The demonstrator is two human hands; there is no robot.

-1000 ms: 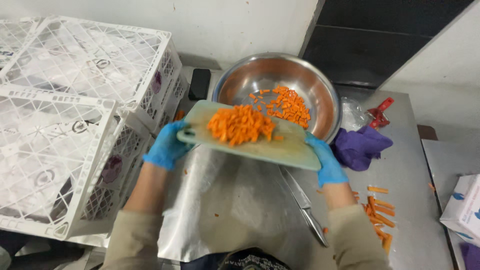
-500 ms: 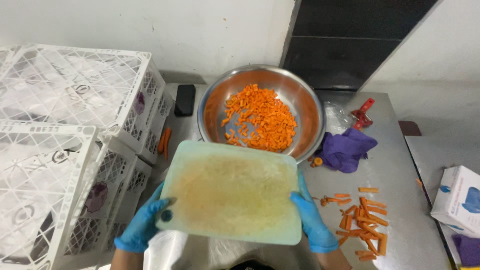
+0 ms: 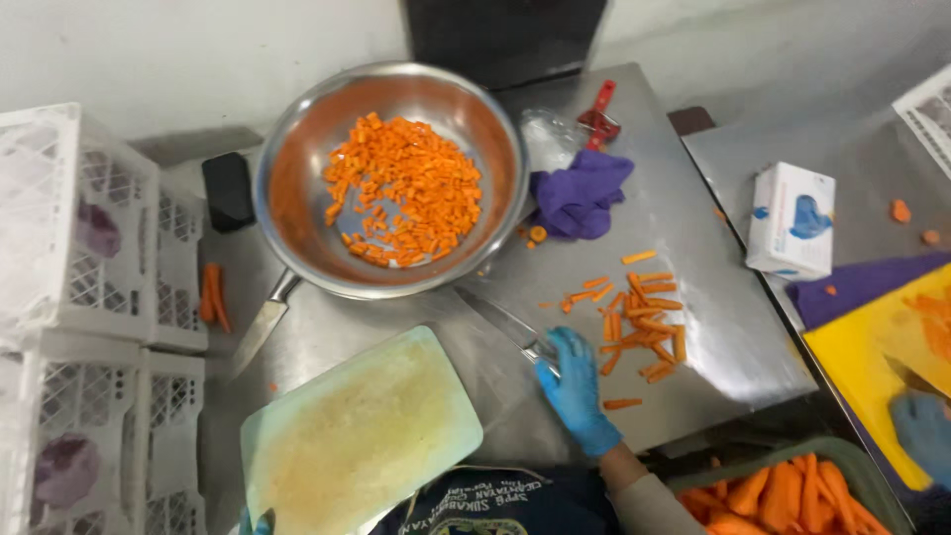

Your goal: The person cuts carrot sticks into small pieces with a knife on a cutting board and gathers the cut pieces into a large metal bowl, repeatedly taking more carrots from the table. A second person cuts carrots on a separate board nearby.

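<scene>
Steel worktop (image 3: 684,218) carries a pale, scuffed cutting board (image 3: 362,431) gripped at seven o'clock by the mostly hidden left hand (image 3: 256,522), while the blue-gloved right hand (image 3: 575,388) closes on a knife (image 3: 507,325) handle.

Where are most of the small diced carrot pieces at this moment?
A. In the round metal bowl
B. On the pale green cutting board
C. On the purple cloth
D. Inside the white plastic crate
A: the diced carrot pieces lie heaped inside the metal bowl, while the pale green cutting board is bare of carrot.
</scene>
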